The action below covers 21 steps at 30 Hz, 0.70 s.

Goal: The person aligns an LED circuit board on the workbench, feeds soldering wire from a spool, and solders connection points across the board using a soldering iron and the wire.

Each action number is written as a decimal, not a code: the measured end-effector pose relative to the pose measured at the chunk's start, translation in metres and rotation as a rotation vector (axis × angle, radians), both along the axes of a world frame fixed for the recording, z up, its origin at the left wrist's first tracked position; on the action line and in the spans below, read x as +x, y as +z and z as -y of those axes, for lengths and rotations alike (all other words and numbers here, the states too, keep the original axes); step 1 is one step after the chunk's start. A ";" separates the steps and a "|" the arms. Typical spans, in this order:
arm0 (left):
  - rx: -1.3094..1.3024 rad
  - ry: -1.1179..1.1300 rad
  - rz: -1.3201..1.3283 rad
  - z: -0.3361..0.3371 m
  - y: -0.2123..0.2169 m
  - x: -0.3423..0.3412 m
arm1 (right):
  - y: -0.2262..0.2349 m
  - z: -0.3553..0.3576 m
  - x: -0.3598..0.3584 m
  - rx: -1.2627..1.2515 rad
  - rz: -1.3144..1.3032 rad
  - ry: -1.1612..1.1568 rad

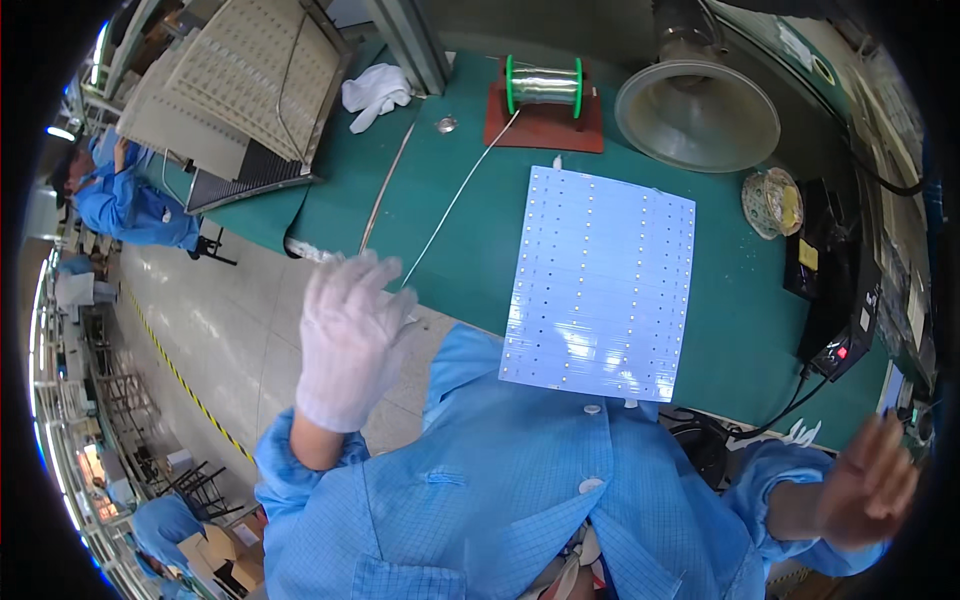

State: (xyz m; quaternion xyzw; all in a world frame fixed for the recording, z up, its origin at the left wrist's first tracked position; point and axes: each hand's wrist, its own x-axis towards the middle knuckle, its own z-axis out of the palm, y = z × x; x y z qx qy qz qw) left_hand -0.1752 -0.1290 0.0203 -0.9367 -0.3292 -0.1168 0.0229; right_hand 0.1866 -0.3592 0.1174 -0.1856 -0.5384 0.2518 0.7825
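Nearest, the person's blue coat fills the low middle, with both arms raised out to the sides. The left hand wears a white glove, its fingers loosely spread and holding nothing; it hangs over the table's near edge, close to the loose end of a thin wire. The right hand is bare and blurred, far off to the right beyond the table's corner; it seems open and empty, though the blur keeps me from being sure. Between the two hands, a little ahead of them, lies a flat white panel dotted with rows of small parts, resting on the green table with its near edge touching the coat. It looks thin, light and somewhat bendy, and the parts on its face are probably delicate, so it is best taken by its bare side edges with both hands and kept level. Just right of the panel, near the right hand, sits a black box with a red light. Farther ahead, the wire runs up to a green-rimmed spool on a red-brown block. Right of the spool stands a wide grey funnel; left of it lies a crumpled white cloth.
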 end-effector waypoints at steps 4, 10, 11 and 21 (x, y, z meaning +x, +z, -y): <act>-0.008 0.168 -0.220 0.019 -0.046 -0.015 | -0.035 -0.014 -0.014 -0.425 0.144 -0.105; 0.075 0.313 -0.187 0.022 -0.098 -0.025 | -0.046 -0.043 -0.050 -0.629 0.127 -0.011; 0.078 0.305 -0.178 0.019 -0.093 -0.026 | -0.047 -0.046 -0.059 -0.654 0.152 -0.020; -0.193 -0.210 0.361 0.037 0.029 0.008 | -0.052 -0.073 -0.087 -0.660 0.776 -0.060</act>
